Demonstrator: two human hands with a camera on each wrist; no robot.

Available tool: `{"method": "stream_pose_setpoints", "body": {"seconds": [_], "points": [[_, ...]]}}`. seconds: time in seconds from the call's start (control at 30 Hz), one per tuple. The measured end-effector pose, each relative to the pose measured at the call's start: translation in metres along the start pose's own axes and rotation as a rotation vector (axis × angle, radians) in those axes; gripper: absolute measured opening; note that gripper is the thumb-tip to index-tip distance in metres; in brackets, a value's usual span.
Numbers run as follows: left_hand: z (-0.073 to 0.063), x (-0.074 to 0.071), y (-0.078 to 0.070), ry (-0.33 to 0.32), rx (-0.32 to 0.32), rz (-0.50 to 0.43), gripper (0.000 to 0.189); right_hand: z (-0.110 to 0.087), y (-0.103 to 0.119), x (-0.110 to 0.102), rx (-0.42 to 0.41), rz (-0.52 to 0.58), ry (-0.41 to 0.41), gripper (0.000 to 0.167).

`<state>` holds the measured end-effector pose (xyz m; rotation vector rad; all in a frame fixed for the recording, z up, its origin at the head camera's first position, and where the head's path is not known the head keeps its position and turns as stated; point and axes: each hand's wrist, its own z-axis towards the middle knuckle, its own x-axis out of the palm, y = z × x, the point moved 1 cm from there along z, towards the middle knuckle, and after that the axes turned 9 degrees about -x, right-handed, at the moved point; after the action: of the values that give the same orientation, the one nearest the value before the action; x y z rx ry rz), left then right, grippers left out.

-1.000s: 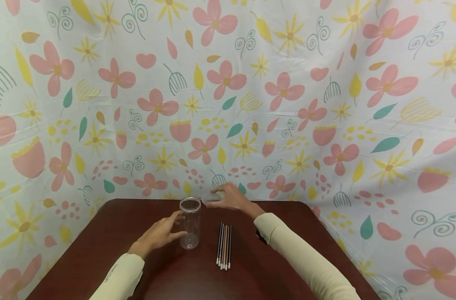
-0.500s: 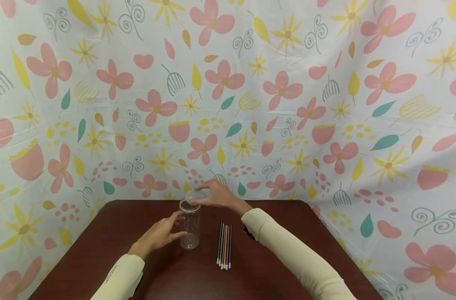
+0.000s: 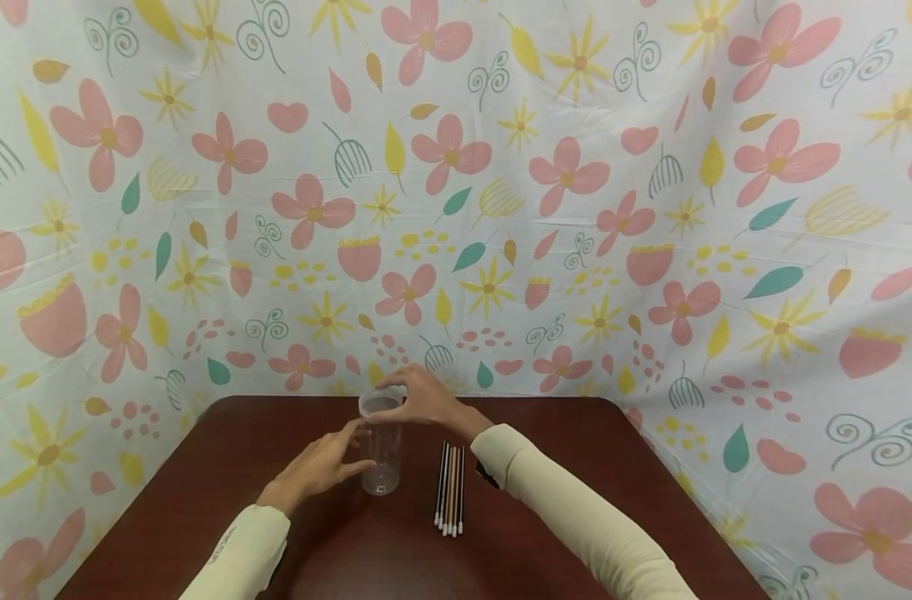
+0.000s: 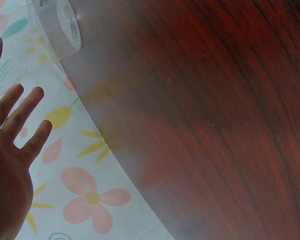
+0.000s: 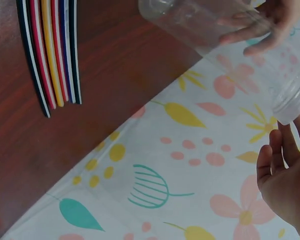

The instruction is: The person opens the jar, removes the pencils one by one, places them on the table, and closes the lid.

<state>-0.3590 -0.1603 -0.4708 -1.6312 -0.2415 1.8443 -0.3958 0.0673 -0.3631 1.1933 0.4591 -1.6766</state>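
A clear, tall plastic jar (image 3: 382,477) stands upright on the table. My left hand (image 3: 313,468) holds it from the left, thumb at the near side and fingers reaching behind. In the right wrist view, those fingers (image 5: 235,37) show through the jar wall. Over the jar's mouth, my right hand (image 3: 429,400) grips a transparent lid (image 5: 291,109) by its edge, fingers at the far side and thumb at the near side. The lid sits right at the rim. Only the jar's base end (image 4: 70,27) appears in the left wrist view.
Several striped pencils (image 3: 453,492) lie side by side to the right of the jar, white eraser ends toward me. The dark reddish-brown table (image 3: 546,517) ends at a far edge just behind the jar. A flower-printed cloth (image 3: 516,275) hangs behind and beside it.
My right hand has moved left with the lid, from beside the jar to over its mouth, then slightly down onto the rim. The left hand, jar and pencils have stayed put.
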Motion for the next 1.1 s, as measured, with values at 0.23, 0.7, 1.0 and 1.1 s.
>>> {"method": "stream_pose_setpoints", "body": {"seconds": [0.23,0.7,1.0,1.1], "points": [[0.000,0.002,0.002,0.002,-0.004,0.010,0.072,-0.005,0.002,0.003,0.042,-0.008,-0.002,0.060],[0.000,0.001,-0.002,0.009,-0.025,0.006,0.076,-0.012,0.004,-0.017,0.133,-0.076,0.056,0.047],[0.001,0.001,-0.001,0.011,-0.027,0.014,0.079,-0.005,0.002,-0.015,-0.077,-0.092,0.150,0.043],[0.000,0.000,-0.001,0.012,-0.026,0.016,0.079,-0.003,0.002,-0.012,-0.082,-0.078,0.150,0.037]]}}
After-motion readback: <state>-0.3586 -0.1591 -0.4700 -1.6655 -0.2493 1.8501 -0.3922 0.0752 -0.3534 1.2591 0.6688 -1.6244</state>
